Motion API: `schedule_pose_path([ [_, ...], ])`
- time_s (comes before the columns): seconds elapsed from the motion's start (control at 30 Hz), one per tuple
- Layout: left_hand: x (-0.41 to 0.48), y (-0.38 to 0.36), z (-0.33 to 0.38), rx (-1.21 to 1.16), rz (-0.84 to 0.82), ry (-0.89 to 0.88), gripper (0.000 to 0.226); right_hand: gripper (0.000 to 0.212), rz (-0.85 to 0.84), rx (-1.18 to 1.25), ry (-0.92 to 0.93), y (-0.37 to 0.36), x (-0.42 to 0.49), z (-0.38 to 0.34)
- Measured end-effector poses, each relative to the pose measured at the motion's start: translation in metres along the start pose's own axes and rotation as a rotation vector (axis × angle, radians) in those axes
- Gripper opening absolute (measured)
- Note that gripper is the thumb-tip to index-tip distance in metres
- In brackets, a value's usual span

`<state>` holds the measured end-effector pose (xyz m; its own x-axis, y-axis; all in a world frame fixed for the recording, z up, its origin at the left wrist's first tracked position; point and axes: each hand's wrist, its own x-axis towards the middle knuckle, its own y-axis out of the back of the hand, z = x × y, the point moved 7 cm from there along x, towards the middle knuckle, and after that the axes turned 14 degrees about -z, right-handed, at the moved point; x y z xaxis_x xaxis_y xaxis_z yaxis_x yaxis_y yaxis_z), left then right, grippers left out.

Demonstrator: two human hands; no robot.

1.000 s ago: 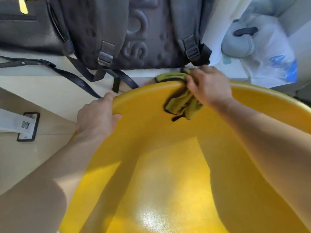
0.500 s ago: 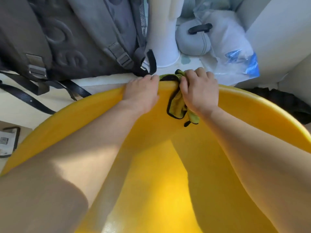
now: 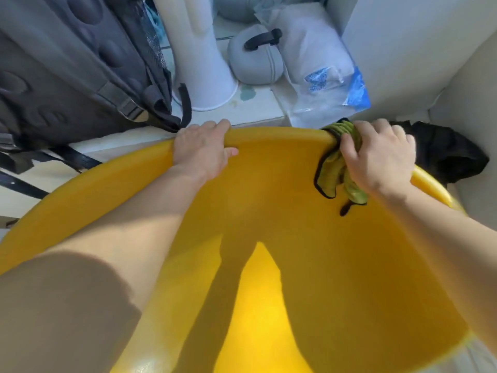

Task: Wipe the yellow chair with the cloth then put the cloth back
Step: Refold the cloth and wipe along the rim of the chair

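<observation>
Beyond the left hand (image 3: 201, 149), a dark grey backpack (image 3: 67, 71) leans on a pale ledge (image 3: 258, 103), straps trailing. A white flared pedestal (image 3: 199, 63) stands past that hand. Ahead of the right hand (image 3: 376, 154): a grey pouch (image 3: 255, 65), a plastic-wrapped bundle (image 3: 317, 60), dark fabric (image 3: 446, 154), and a white wall (image 3: 416, 44). Strong light falls from above.
</observation>
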<state>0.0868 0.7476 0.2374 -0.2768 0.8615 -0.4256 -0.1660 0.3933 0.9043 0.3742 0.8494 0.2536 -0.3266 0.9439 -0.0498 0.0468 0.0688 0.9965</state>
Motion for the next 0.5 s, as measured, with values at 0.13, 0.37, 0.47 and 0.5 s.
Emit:
schedule_pose_path([
  [0.13, 0.006, -0.004, 0.007, 0.018, -0.036, 0.0, 0.047, 0.042, -0.016, 0.08, 0.09, -0.015, 0.014, -0.098],
  [0.37, 0.005, -0.005, 0.005, 0.028, 0.006, 0.015, 0.045, 0.045, -0.055, 0.034, 0.377, -0.014, 0.009, -0.125],
  [0.47, 0.007, -0.006, 0.005, 0.037, 0.015, 0.004, 0.045, 0.044, 0.004, 0.011, 0.124, -0.004, 0.006, -0.016],
  [0.5, 0.007, -0.006, 0.005, 0.04, 0.014, 0.005, 0.045, 0.046, 0.008, 0.012, 0.025, 0.0, -0.003, 0.015],
])
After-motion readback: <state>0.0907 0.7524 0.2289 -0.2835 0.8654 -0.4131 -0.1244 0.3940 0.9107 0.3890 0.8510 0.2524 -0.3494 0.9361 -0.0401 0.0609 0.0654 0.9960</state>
